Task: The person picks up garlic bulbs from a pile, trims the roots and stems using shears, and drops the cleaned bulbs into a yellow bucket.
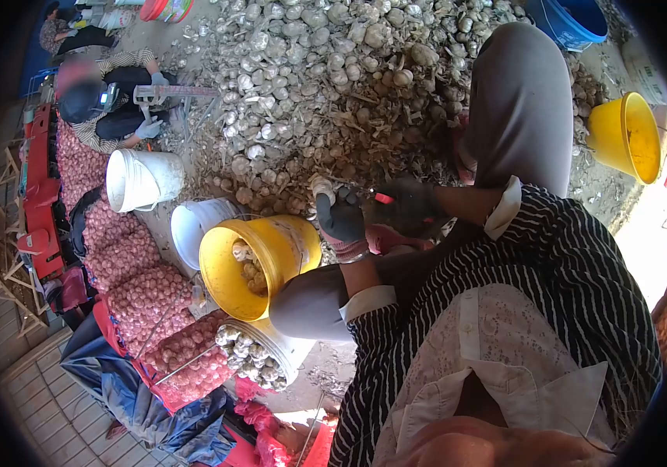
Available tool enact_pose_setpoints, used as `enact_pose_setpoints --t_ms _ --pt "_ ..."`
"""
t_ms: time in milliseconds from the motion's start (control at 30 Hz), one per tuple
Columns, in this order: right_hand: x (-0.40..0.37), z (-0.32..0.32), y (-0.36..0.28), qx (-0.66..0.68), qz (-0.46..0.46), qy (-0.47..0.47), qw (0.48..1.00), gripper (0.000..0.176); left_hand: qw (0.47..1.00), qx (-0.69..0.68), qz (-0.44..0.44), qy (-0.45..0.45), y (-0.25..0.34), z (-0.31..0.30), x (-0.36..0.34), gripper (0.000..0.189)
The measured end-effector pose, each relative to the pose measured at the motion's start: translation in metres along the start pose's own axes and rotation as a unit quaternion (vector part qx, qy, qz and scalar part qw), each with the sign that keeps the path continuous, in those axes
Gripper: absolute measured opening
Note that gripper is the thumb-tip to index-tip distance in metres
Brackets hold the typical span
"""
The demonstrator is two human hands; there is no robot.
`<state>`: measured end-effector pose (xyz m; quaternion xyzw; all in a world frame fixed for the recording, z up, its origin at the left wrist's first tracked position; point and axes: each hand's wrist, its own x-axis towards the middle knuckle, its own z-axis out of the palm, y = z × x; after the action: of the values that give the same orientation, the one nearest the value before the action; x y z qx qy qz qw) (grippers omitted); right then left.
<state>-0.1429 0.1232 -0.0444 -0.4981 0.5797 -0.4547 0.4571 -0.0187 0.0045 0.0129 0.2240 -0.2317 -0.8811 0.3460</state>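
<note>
My left hand [341,219], in a dark glove, grips a garlic bulb [322,187] above the yellow bucket [224,289], which holds a few trimmed bulbs. My right hand [413,205], also gloved, holds red-handled shears [384,198] right beside the bulb. Both hands are close together in front of a big heap of garlic [325,70] on the ground. My sleeves are black-and-white striped, and my grey-trousered knees are on either side of the hands.
Two white buckets [142,179] [193,226] and a bucket full of garlic [255,354] stand near the yellow one. Pink mesh sacks of garlic [127,265] lie at left. Another person [111,105] sits working at upper left. A second yellow bucket [625,136] and a blue tub [575,19] are at right.
</note>
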Motion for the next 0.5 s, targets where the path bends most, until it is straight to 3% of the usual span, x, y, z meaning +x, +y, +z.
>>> enact_pose_setpoints --t_ms 67,133,200,233,267,300,333,367,400,433,467,500 --pt "0.001 -0.003 -0.030 0.101 0.125 -0.050 0.986 0.026 0.999 -0.019 0.032 -0.002 0.002 0.009 0.000 0.015" --pt "-0.002 -0.002 -0.025 0.110 0.141 -0.058 0.982 0.025 0.993 0.003 0.110 -0.033 0.009 0.027 -0.004 0.014" --pt "-0.004 0.004 -0.021 0.118 0.144 -0.058 0.981 0.023 0.956 -0.231 0.182 0.005 0.044 0.001 -0.002 0.012" --pt "0.007 0.022 -0.029 0.138 0.103 -0.029 0.985 0.025 0.915 -0.344 0.186 -0.098 0.066 -0.035 -0.005 0.017" --pt "0.033 0.055 -0.046 0.201 0.031 0.013 0.979 0.031 0.895 -0.414 0.167 -0.024 0.092 -0.056 -0.020 0.024" --pt "0.109 0.157 -0.116 0.345 -0.129 0.124 0.921 0.039 0.897 -0.406 0.146 -0.094 0.104 -0.031 -0.032 0.035" --pt "0.144 0.208 -0.164 0.409 -0.234 0.186 0.862 0.048 0.874 -0.399 0.264 -0.088 0.118 -0.006 -0.037 0.023" --pt "0.148 0.220 -0.160 0.407 -0.235 0.185 0.863 0.048 0.839 -0.386 0.375 -0.080 0.127 0.009 -0.038 0.015" --pt "0.142 0.208 -0.177 0.461 -0.269 0.212 0.819 0.056 0.838 -0.388 0.376 -0.081 0.123 0.008 -0.037 0.015" --pt "0.144 0.214 -0.176 0.513 -0.301 0.235 0.769 0.064 0.879 -0.345 0.327 -0.014 0.113 0.003 -0.034 0.021" --pt "0.133 0.192 -0.172 0.441 -0.244 0.261 0.823 0.074 0.912 -0.299 0.276 0.051 0.099 -0.005 -0.031 0.030" --pt "0.094 0.136 -0.111 0.405 -0.140 0.200 0.881 0.057 0.936 -0.251 0.220 0.115 0.082 -0.016 -0.025 0.039"
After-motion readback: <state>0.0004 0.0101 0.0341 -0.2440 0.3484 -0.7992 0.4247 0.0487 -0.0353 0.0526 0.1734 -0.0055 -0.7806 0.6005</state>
